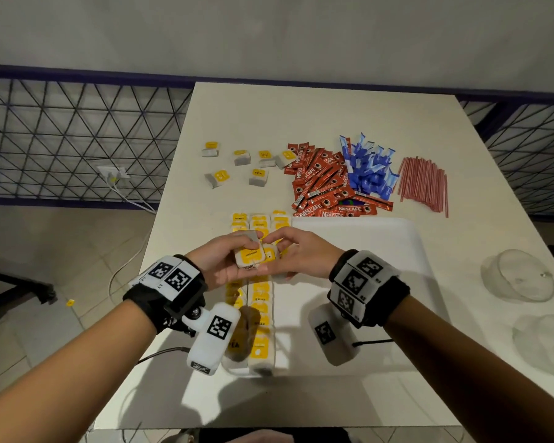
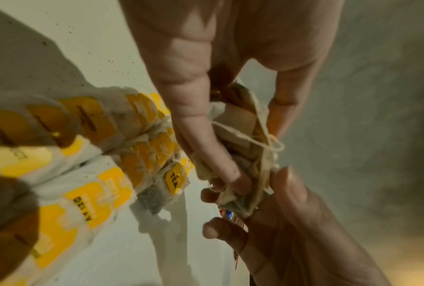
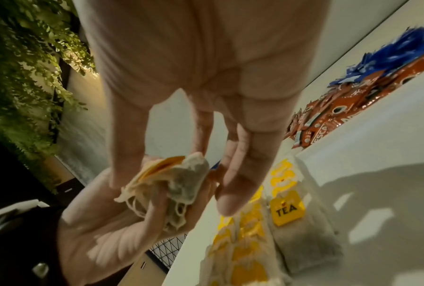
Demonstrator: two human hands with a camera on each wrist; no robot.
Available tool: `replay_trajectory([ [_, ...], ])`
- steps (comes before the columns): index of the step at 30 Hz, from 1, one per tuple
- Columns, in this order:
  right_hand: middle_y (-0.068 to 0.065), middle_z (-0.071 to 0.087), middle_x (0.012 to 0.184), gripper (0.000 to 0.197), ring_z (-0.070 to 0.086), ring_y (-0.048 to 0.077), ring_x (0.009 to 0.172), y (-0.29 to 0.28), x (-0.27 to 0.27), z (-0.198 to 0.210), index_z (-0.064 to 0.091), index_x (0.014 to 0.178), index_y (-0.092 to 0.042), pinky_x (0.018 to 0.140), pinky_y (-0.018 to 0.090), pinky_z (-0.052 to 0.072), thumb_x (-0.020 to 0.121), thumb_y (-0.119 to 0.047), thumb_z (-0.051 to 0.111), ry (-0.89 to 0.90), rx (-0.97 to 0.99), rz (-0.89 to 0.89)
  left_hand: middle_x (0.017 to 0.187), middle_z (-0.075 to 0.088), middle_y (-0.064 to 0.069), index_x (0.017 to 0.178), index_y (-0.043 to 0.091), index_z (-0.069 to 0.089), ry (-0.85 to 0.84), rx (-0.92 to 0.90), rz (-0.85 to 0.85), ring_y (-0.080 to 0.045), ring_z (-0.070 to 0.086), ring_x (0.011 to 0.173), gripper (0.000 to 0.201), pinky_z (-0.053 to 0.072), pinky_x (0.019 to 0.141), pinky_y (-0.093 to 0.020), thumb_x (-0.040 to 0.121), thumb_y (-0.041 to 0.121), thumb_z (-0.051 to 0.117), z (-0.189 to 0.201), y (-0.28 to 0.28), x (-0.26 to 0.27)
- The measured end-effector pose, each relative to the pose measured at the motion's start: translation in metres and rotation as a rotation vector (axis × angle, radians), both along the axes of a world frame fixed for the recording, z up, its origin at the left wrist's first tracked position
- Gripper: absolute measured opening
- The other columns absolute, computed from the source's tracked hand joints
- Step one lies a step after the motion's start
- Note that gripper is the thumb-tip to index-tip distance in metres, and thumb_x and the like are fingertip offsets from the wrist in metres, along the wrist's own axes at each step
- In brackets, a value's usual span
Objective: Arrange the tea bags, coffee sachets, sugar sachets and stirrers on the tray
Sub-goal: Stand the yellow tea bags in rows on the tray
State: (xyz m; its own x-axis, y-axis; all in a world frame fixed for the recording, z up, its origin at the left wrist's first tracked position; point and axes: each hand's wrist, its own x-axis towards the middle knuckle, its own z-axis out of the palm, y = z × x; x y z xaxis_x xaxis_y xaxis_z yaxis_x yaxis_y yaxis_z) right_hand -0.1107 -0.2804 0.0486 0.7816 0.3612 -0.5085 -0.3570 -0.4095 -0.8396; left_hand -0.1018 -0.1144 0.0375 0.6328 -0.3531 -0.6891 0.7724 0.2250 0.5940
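White counter (image 1: 301,116) by a wire fence; tray (image 1: 381,238) near me.
My left hand (image 1: 224,260) cups a small stack of tea bags (image 1: 249,254); my right hand (image 1: 296,251) pinches its top edge, over rows of tea bags (image 1: 259,302) on the tray's left side.

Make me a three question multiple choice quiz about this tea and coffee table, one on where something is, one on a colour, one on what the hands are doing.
1. The stirrers lie:
A. on the tray
B. right of the sugar sachets
C. left of the tea bags

2. The coffee sachets are:
A. red
B. green
C. black

3. The left hand:
A. lies flat on the table
B. holds a stirrer
C. holds tea bags

Answers: 1 B, the stirrers lie far right on the table. 2 A, red wrappers. 3 C, its fingers curl round tea bags while the right hand pinches at them.
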Motion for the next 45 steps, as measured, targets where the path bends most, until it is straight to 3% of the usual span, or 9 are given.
replay_trajectory([
  [3,-0.004,0.052,0.087,0.038,0.058,0.007,0.068,-0.007,0.000,-0.001,0.058,0.113,-0.012,0.069,0.021,0.053,0.078,-0.013,0.072,-0.008,0.034,-0.014,0.123,0.058,-0.018,0.121,0.003,0.053,-0.036,0.022,-0.006,-0.024,0.065,0.093,0.045,0.059,0.063,-0.031,0.078,0.000,0.064,-0.001,-0.005,0.000],
  [7,-0.001,0.055,0.076,0.017,0.057,0.000,0.051,-0.016,0.002,0.002,0.058,0.088,-0.013,0.057,0.012,0.052,0.078,-0.006,0.071,-0.010,0.053,-0.024,0.092,0.071,-0.017,0.114,0.001,0.054,-0.046,-0.037,-0.022,-0.025,0.071,0.079,0.041,0.059,0.062,-0.034,0.074,-0.002,0.060,0.004,-0.008,-0.003],
  [12,0.001,0.056,0.076,0.017,0.057,-0.002,0.052,-0.028,0.004,-0.002,0.057,0.072,-0.017,0.056,0.015,0.051,0.078,-0.010,0.071,-0.016,0.100,-0.099,0.105,0.064,-0.017,0.114,0.005,0.055,-0.087,0.030,-0.039,-0.027,0.070,0.081,0.033,0.059,0.063,-0.033,0.082,-0.004,0.057,0.001,-0.005,-0.006],
  [16,-0.001,0.061,0.075,0.012,0.059,0.003,0.060,-0.033,0.002,-0.007,0.059,0.076,-0.019,0.057,0.020,0.051,0.080,-0.013,0.069,-0.019,0.128,-0.143,0.093,0.069,-0.009,0.091,0.014,0.060,-0.092,0.059,-0.037,-0.026,0.072,0.077,0.014,0.058,0.059,-0.030,0.084,0.003,0.060,-0.001,-0.004,-0.011],
  [22,-0.002,0.066,0.085,0.018,0.062,0.009,0.068,-0.033,0.000,-0.011,0.061,0.099,-0.014,0.058,0.022,0.050,0.082,-0.017,0.067,0.024,0.198,-0.200,0.091,0.073,0.001,0.103,0.021,0.064,-0.131,0.028,-0.071,-0.021,0.071,0.078,0.034,0.059,0.070,-0.030,0.070,0.027,0.065,-0.003,-0.015,-0.018],
  [31,0.013,0.066,0.096,0.011,0.063,0.025,0.079,-0.031,-0.006,-0.019,0.060,0.087,-0.014,0.065,0.029,0.053,0.082,-0.018,0.068,0.059,0.195,-0.259,0.081,0.064,-0.003,0.090,0.021,0.065,-0.119,0.115,-0.031,-0.014,0.064,0.071,0.020,0.054,0.050,-0.022,0.083,0.002,0.063,-0.012,-0.021,-0.021],
  [37,0.006,0.066,0.086,0.030,0.062,0.020,0.083,-0.030,-0.014,-0.038,0.066,0.086,-0.010,0.082,0.037,0.049,0.075,-0.037,0.072,0.034,0.017,-0.225,0.082,0.061,0.000,0.087,0.020,0.064,-0.147,0.226,-0.096,-0.010,0.058,0.064,0.008,0.051,0.046,-0.019,0.084,0.013,0.064,-0.015,-0.018,-0.028],
  [41,-0.009,0.052,0.054,0.034,0.045,0.012,0.059,-0.025,-0.019,-0.041,0.051,0.057,-0.018,0.064,0.026,0.035,0.078,-0.037,0.070,0.022,-0.043,-0.192,0.091,0.063,0.001,0.101,0.031,0.064,-0.240,0.225,-0.175,-0.009,0.059,0.067,0.022,0.046,0.042,-0.018,0.082,0.019,0.064,-0.017,-0.018,-0.033],
  [45,-0.005,0.042,0.052,0.039,0.032,0.011,0.048,-0.022,-0.023,-0.041,0.056,0.075,0.004,0.050,0.021,0.024,0.077,-0.032,0.072,0.054,-0.009,-0.169,0.105,0.065,-0.009,0.098,0.037,0.068,-0.297,0.244,-0.247,-0.017,0.059,0.083,0.030,0.050,0.051,-0.019,0.070,0.026,0.070,-0.019,-0.018,-0.031],
])
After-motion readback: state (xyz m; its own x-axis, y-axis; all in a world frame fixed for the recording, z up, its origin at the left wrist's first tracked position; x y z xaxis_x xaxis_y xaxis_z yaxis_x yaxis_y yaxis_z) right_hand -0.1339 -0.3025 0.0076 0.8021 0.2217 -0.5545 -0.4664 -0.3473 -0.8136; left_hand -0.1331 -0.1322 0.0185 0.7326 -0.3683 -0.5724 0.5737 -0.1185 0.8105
